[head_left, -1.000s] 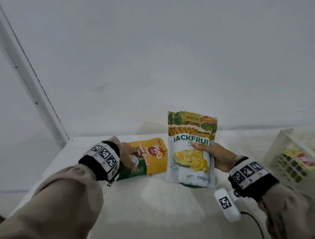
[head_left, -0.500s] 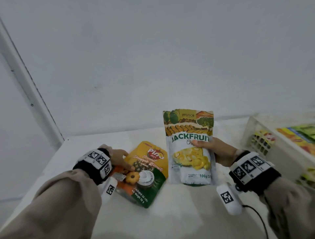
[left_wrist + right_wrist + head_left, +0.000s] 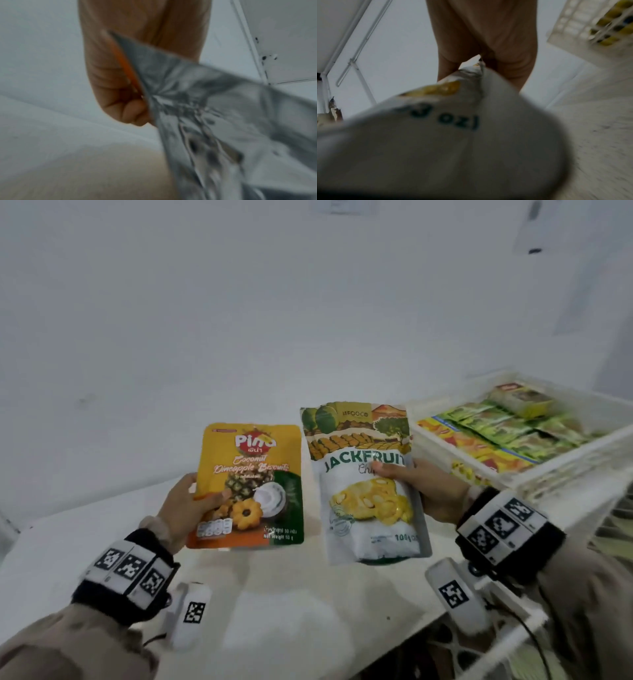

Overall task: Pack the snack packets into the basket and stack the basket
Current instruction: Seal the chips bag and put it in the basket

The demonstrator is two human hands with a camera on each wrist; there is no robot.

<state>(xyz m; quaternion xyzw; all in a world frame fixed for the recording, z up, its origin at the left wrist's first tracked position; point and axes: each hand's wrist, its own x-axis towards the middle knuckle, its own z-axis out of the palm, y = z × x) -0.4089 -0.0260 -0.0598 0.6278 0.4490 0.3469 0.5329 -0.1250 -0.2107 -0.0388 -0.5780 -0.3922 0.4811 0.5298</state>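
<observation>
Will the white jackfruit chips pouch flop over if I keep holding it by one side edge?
Probably not: the white jackfruit chips pouch stands upright while the right hand grips only its side edge. It looks puffed, so likely light. Its glossy film may be slippery.

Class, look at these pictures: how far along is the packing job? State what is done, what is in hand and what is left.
Done: the white basket already holds several packets. In hand: the left hand grips the Pina biscuit packet, and the right hand grips the jackfruit chips packet; both are held upright above the table. Left: put both packets in the basket, then stack it.
</observation>
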